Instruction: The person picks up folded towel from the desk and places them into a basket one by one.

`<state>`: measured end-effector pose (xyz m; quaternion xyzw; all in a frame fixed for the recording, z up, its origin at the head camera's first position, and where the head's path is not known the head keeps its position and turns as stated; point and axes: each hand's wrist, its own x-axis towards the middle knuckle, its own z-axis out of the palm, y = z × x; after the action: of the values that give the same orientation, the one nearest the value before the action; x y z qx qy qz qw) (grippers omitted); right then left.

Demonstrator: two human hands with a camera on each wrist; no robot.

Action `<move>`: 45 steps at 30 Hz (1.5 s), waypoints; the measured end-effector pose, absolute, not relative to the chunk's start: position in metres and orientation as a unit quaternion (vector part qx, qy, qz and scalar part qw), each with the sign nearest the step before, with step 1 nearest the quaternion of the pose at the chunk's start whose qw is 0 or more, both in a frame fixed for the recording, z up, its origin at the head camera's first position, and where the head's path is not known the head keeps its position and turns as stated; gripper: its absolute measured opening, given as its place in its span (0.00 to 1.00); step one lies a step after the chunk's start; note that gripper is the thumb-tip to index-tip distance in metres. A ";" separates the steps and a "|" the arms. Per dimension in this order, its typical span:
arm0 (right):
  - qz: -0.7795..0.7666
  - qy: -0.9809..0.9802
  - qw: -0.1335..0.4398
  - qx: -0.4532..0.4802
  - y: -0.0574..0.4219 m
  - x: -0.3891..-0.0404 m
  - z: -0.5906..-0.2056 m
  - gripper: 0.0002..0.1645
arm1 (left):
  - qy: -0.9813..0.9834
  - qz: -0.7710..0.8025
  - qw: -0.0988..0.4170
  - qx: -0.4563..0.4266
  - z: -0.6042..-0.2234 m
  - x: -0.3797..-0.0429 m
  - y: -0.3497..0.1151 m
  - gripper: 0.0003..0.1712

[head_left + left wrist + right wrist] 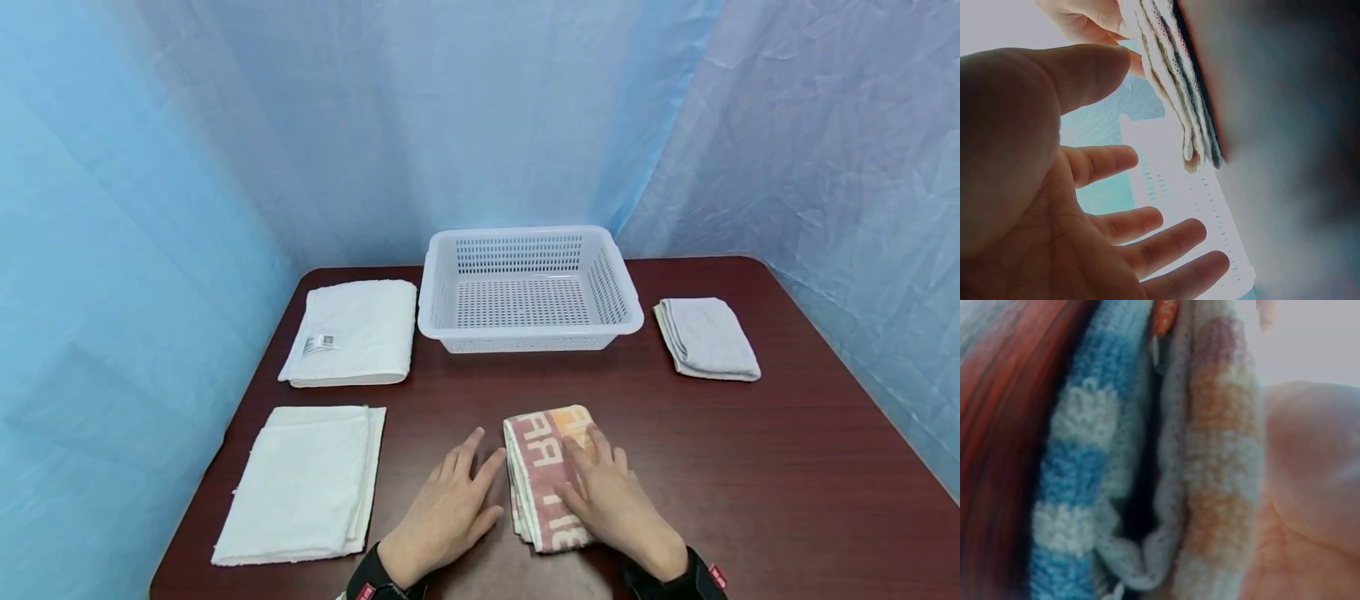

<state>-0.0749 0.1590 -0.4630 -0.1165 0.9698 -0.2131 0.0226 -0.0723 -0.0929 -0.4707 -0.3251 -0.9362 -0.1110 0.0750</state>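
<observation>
A folded towel (pixel 543 479) with pink, orange and white lettering lies near the front middle of the table. My right hand (pixel 615 500) rests on its top with the fingers fairly straight. In the right wrist view the layered towel (pixel 1222 462) shows blue-and-white and orange-and-white edges, with the palm (pixel 1310 550) beside it. Just left of the towel, my left hand (pixel 450 508) is spread and holds nothing. The left wrist view shows the left hand's fingers (pixel 1172 244) extended, apart from the towel's stacked layers (pixel 1175 87).
A white plastic basket (pixel 525 340) stands at the back middle. Two folded white towels, one behind (pixel 360 329) and one in front (pixel 300 487), lie on the left. A smaller folded pale towel (pixel 712 337) lies at the right. Blue cloth (pixel 450 117) hangs behind the table (pixel 787 467).
</observation>
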 end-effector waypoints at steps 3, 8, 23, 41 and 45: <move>-0.226 0.967 0.014 -0.117 0.159 -0.075 -0.464 0.34 | -0.936 -0.114 0.071 -0.324 -0.470 -0.072 -0.093 0.38; -0.270 0.956 -0.009 -0.112 0.158 -0.076 -0.467 0.33 | -0.936 -0.119 0.068 -0.325 -0.470 -0.072 -0.092 0.38; -0.357 0.929 -0.011 -0.095 0.170 -0.079 -0.473 0.35 | -0.941 -0.083 0.071 -0.320 -0.470 -0.070 -0.089 0.38; -0.330 0.939 0.075 -0.055 0.177 -0.081 -0.468 0.42 | -0.933 -0.102 -0.001 -0.345 -0.466 -0.064 -0.076 0.36; -0.333 0.938 0.077 -0.050 0.176 -0.081 -0.468 0.45 | -0.929 -0.098 0.016 -0.356 -0.467 -0.063 -0.074 0.35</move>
<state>-0.0815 0.1755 -0.4682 -0.0502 0.9383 -0.3333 0.0771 -0.0629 -0.0743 -0.4665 -0.3556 -0.9293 -0.0984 0.0159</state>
